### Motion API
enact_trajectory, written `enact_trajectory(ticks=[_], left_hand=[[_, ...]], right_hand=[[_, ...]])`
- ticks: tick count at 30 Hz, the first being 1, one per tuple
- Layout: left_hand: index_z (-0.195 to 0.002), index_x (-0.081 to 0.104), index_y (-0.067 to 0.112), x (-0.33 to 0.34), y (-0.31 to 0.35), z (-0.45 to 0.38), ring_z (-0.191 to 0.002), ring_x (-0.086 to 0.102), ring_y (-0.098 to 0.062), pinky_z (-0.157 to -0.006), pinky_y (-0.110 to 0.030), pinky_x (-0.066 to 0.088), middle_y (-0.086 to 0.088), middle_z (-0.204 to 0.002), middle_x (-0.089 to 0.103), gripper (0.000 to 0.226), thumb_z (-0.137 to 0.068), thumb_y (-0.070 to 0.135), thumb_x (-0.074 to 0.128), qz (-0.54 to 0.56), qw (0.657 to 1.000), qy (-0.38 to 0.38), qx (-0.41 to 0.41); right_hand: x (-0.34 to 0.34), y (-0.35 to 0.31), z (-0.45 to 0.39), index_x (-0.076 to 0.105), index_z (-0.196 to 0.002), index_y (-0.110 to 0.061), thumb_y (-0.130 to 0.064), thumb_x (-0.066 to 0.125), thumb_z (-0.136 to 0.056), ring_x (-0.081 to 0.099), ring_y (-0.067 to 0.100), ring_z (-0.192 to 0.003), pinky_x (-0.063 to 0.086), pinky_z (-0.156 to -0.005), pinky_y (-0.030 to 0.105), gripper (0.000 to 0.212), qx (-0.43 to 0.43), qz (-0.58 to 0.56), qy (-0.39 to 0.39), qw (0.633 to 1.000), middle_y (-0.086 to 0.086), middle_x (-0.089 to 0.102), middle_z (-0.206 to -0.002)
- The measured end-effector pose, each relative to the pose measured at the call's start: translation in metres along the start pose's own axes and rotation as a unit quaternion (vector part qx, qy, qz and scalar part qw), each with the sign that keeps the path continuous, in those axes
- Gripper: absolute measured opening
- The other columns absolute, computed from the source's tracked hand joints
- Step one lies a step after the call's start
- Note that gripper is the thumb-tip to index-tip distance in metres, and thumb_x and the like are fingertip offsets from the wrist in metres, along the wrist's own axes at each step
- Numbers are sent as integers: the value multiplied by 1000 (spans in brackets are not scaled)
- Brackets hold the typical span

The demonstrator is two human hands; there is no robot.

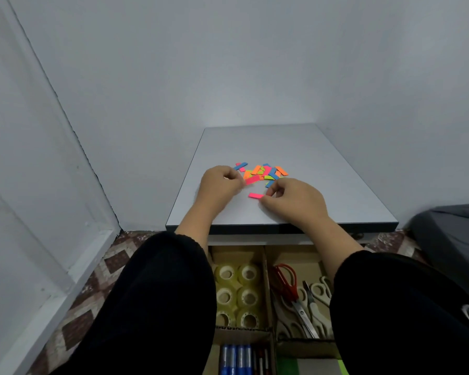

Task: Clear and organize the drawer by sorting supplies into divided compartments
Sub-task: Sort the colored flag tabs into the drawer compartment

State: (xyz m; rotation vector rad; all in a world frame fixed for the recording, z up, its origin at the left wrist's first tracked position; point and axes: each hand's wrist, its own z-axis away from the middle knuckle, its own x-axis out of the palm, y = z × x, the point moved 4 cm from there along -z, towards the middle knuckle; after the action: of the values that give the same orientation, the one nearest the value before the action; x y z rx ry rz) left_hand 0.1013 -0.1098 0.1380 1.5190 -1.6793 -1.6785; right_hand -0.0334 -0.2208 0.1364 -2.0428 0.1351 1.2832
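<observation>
Open drawer nearest, pink strip touching right fingers

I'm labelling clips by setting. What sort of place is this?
Probably a home or small office corner: a grey desk against bare walls, its drawer holding tape rolls and scissors, patterned floor.

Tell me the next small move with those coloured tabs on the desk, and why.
Probably the right hand should pinch up the lone pink tab at its fingertips. It lies apart from the coloured pile, while the left hand already pinches another pink tab at the pile's edge, which suggests sorting by colour.
</observation>
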Motion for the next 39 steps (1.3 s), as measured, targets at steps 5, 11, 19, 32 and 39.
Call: enact_trajectory(ticks=[5, 11, 19, 32, 39], left_hand=[[-78, 70, 6, 8, 2, 1, -76, 55, -8, -68, -26, 50, -3, -83, 64, 8, -82, 9, 63, -87, 995, -46, 10], [-87, 68, 4, -1, -9, -22, -83, 59, -20, -74, -35, 51, -6, -87, 66, 18, -89, 15, 53, -56, 996, 57, -46], [-82, 56, 8, 30, 9, -63, -95, 58, -29, -66, -30, 38, -11, -90, 62, 26, -93, 32, 54, -297, 954, -3, -36], [-71, 50, 6, 28, 22, -70, -102, 58, -31, -74, -31, 45, -13, -101, 64, 25, -95, 12, 51, -407, 912, -54, -20], [-57, 29, 12, 17, 10, -78, -53, 28, -19, -46, -29, 21, -4, -56, 30, 39, -91, 8, 47, -366, 928, -67, -28]], right_hand=[[-4, 5, -1, 64, -83, -27, -36, 53, -86, 55, 13, -80, 34, -56, 23, 14, 29, -71, 13, 997, -8, 62, -83], [-7, 11, -3, 65, -80, -21, -27, 52, -87, 52, 11, -71, 33, -54, 25, 16, 64, -169, 48, 982, -6, 62, -80], [-4, 20, -17, 69, -80, -14, -26, 54, -84, 47, 13, -66, 35, -56, 28, 20, 111, -207, 51, 971, 4, 63, -81], [-6, 19, -16, 69, -79, -16, -28, 54, -85, 49, 13, -66, 34, -53, 26, 20, 117, -193, 46, 973, -1, 62, -76], [-7, 18, -15, 68, -79, -16, -27, 53, -86, 47, 13, -65, 32, -52, 25, 21, 115, -186, 48, 975, -1, 60, -76]])
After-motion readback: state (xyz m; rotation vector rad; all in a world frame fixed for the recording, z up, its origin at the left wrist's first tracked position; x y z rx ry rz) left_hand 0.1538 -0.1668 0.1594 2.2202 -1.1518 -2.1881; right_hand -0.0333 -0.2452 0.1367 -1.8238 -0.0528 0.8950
